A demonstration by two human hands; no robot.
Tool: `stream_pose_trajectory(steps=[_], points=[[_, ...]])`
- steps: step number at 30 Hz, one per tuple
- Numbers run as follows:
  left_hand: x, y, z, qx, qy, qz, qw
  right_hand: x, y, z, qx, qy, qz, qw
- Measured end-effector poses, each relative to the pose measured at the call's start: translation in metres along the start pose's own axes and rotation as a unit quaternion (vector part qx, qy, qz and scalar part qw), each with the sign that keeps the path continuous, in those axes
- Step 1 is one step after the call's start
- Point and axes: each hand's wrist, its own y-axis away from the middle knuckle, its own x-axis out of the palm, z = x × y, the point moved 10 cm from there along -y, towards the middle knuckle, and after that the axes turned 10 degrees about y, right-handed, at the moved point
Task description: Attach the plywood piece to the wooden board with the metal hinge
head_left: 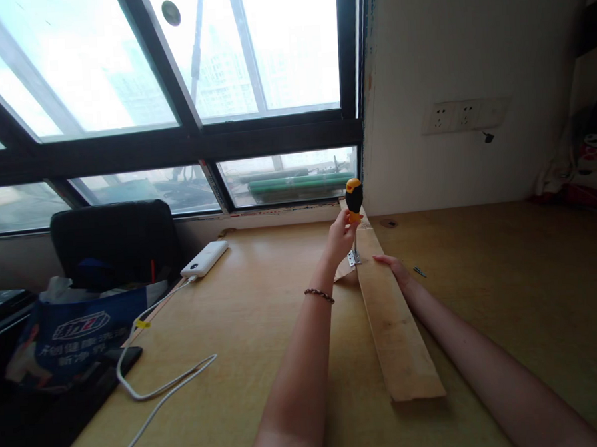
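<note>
My left hand is closed around the lower part of a yellow-and-black screwdriver. The screwdriver stands upright, its shaft pointing down at a small metal hinge. That hinge sits at the left edge of a long wooden board lying on the table. A second, shorter wood piece sticks out to the left under the hinge. My right hand rests at the board's right edge with its fingers stretched across the top. A few screws lie just right of that hand.
A wooden table carries a white power bank with a white cable. Left of the table are a black chair and a blue bag. Windows and a wall with sockets stand behind.
</note>
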Motion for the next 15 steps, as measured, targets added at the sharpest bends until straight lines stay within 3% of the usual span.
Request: stream_pose_trajectory(steps=[5, 15], points=[[0.002, -0.0018, -0.002, -0.028, 0.046, 0.029, 0.998, -0.0012, -0.0008, -0.0017, 0.003, -0.001, -0.002, 1.0], [-0.0029, 0.0006, 0.0017, -0.016, -0.075, -0.036, 0.996, -0.0034, -0.0069, -0.004, 0.007, -0.01, 0.005, 1.0]])
